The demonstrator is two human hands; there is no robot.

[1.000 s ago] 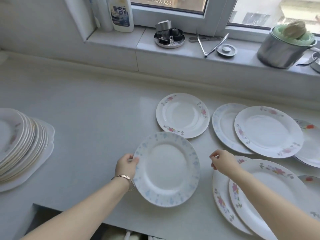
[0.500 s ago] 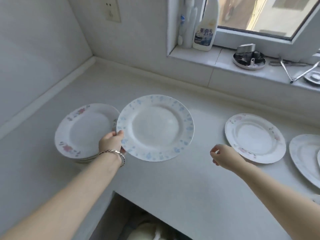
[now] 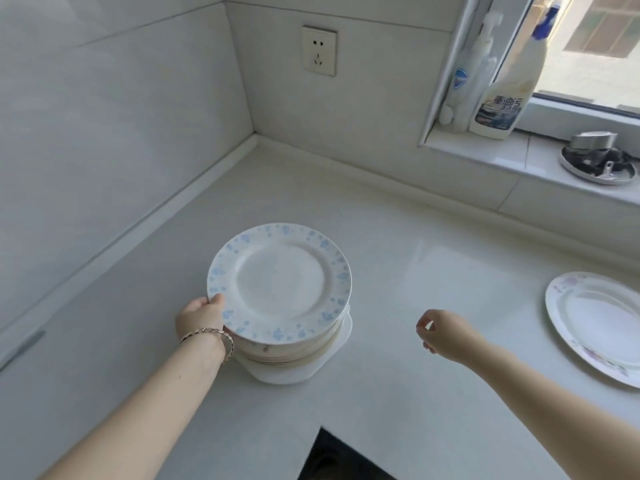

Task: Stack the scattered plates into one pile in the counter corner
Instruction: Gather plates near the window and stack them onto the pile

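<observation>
A white plate with blue speckles (image 3: 280, 284) lies on top of the pile of plates (image 3: 294, 355) on the white counter (image 3: 398, 410), near the wall corner. My left hand (image 3: 201, 318) grips its near-left rim, thumb on top. My right hand (image 3: 445, 334) hovers above the counter to the right of the pile with loosely curled fingers, holding nothing. A pink-flowered plate (image 3: 602, 323) lies flat at the right edge of view.
A wall socket (image 3: 319, 50) sits above the corner. On the window sill stand a detergent bottle (image 3: 502, 98) and a round metal dish (image 3: 597, 162). A dark opening (image 3: 339, 459) cuts into the counter's front edge.
My left hand carried the blue-speckled plate leftward from the scattered plates and set it onto the pile. My view swung left toward the corner. The right hand stayed empty.
</observation>
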